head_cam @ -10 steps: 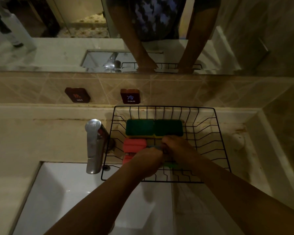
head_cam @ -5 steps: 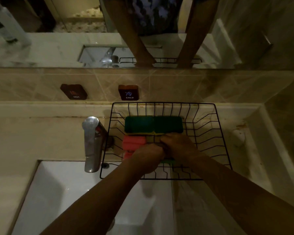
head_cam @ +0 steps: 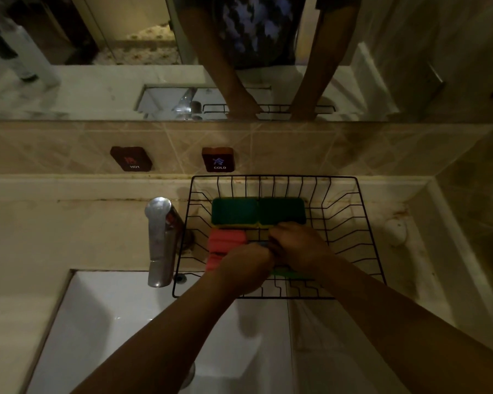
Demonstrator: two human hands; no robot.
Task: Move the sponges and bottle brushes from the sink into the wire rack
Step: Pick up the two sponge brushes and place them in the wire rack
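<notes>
The black wire rack (head_cam: pixel 353 223) stands on the counter behind the sink (head_cam: pixel 125 322). Two green sponges (head_cam: pixel 235 211) lie side by side along its back. Red sponges (head_cam: pixel 225 240) sit at its left, partly under my left hand (head_cam: pixel 245 271). Both my hands are curled inside the rack and touch each other. My right hand (head_cam: pixel 299 243) is just right of the left. A thin bluish piece (head_cam: pixel 261 244), which looks like a bottle brush handle, shows between them, and a green part (head_cam: pixel 288 273) shows under my right wrist. The visible part of the sink basin holds nothing.
A chrome faucet (head_cam: pixel 160 240) stands just left of the rack, its spout over the basin. HOT (head_cam: pixel 131 159) and COLD (head_cam: pixel 218 160) buttons are on the tiled wall behind. A mirror above reflects my arms. A small white object (head_cam: pixel 396 231) lies on the counter to the right.
My hands have stayed together in the middle of the rack, shifting only slightly. The view has tilted a little. The sponges have not moved.
</notes>
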